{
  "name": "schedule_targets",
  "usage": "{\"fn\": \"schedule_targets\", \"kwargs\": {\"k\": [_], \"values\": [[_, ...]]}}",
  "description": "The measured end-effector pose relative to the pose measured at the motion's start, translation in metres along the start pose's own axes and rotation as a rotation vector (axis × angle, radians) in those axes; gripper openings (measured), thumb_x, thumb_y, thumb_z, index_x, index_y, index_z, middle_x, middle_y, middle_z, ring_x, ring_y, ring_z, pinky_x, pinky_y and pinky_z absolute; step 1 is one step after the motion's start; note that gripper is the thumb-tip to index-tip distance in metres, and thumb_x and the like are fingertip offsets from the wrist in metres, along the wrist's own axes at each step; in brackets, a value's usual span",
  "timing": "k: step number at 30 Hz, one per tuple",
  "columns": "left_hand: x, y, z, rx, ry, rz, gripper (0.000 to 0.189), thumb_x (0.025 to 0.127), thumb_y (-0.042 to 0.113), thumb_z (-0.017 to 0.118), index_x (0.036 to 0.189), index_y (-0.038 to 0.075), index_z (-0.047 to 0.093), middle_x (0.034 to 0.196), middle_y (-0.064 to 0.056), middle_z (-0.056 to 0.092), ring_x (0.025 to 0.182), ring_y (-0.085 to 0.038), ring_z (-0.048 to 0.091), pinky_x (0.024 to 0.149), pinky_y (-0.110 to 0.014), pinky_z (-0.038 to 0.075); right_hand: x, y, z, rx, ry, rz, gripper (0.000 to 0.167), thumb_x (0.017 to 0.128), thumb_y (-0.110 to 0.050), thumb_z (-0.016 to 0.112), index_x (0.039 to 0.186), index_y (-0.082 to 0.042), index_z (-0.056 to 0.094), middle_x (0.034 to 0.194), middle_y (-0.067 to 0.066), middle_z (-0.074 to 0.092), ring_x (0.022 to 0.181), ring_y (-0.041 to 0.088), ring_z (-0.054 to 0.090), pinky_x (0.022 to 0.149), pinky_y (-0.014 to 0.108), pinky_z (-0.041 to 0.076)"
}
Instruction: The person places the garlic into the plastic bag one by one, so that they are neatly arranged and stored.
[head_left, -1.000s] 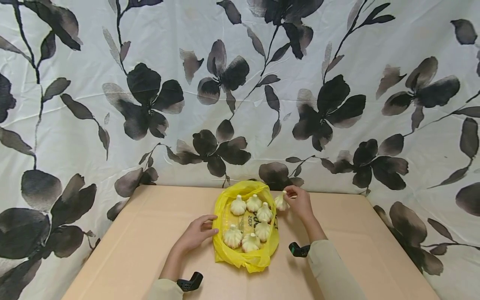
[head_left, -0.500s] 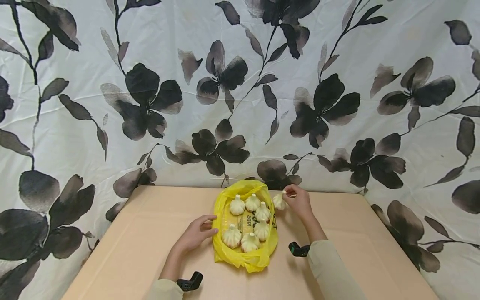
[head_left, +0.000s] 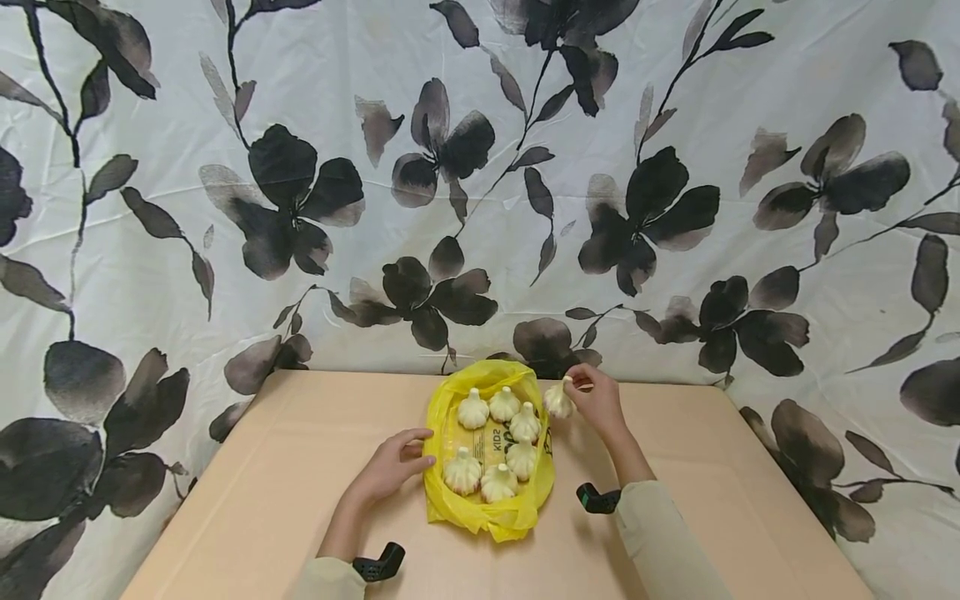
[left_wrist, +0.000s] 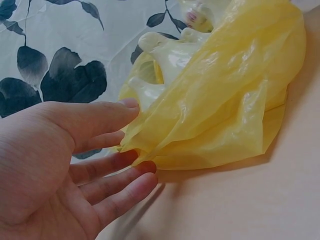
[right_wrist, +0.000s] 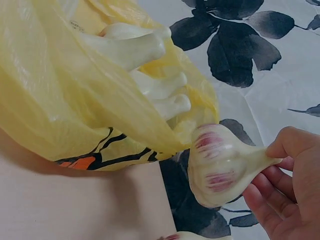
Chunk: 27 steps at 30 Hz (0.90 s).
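A yellow plastic bag (head_left: 489,518) with its rim rolled open lies on the table, several garlic bulbs (head_left: 462,472) standing in a ring inside it. At the bag's left side my left hand (head_left: 393,465) touches the rim with loosely extended fingers. In the left wrist view the thumb and fingers of this left hand (left_wrist: 75,160) are spread apart at the bag's edge. My right hand (head_left: 598,406) pinches one garlic bulb (right_wrist: 215,167) by its stem, just outside the bag's upper right rim. Purple streaks mark that white bulb.
The tan table (head_left: 675,483) extends on both sides of the bag. Behind it hangs a white cloth (head_left: 525,250) with dark flowers. A pale, purple-streaked thing (right_wrist: 195,236) peeks in at the bottom of the right wrist view. Each wrist wears a black device (head_left: 379,563).
The bag and the pinched bulb shift very slightly left in the head view, along with the background. Both hands keep almost the same positions and the same hold.
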<state>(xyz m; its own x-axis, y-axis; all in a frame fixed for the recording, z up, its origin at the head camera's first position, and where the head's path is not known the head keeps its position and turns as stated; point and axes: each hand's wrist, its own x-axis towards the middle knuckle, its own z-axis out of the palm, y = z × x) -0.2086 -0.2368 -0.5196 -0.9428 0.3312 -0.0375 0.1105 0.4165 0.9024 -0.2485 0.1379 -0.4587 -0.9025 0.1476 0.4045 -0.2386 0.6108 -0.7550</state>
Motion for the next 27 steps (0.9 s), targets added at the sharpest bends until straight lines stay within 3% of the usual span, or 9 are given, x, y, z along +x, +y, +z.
{"fn": "schedule_targets", "kwargs": {"k": [12, 27], "values": [[0.0, -0.001, -0.001, 0.001, 0.011, 0.002, 0.052, 0.087, 0.033, 0.071, 0.133, 0.015, 0.055, 0.137, -0.012, 0.055, 0.119, -0.03, 0.059, 0.097, -0.049, 0.05, 0.0, -0.017, 0.0, 0.042, -0.013, -0.049, 0.011, 0.086, -0.008, 0.067, 0.097, -0.007, 0.067, 0.091, 0.011, 0.067, 0.085, 0.02, 0.064, 0.072, 0.015, 0.052], [0.0, 0.004, -0.006, -0.022, 0.008, 0.001, 0.051, 0.088, 0.032, 0.071, 0.134, 0.018, 0.055, 0.138, -0.01, 0.054, 0.121, -0.03, 0.059, 0.099, -0.05, 0.049, -0.008, -0.045, 0.021, 0.123, -0.076, -0.097, 0.011, 0.086, -0.008, 0.067, 0.096, -0.009, 0.068, 0.091, 0.011, 0.068, 0.085, 0.021, 0.065, 0.074, 0.023, 0.056]]}}
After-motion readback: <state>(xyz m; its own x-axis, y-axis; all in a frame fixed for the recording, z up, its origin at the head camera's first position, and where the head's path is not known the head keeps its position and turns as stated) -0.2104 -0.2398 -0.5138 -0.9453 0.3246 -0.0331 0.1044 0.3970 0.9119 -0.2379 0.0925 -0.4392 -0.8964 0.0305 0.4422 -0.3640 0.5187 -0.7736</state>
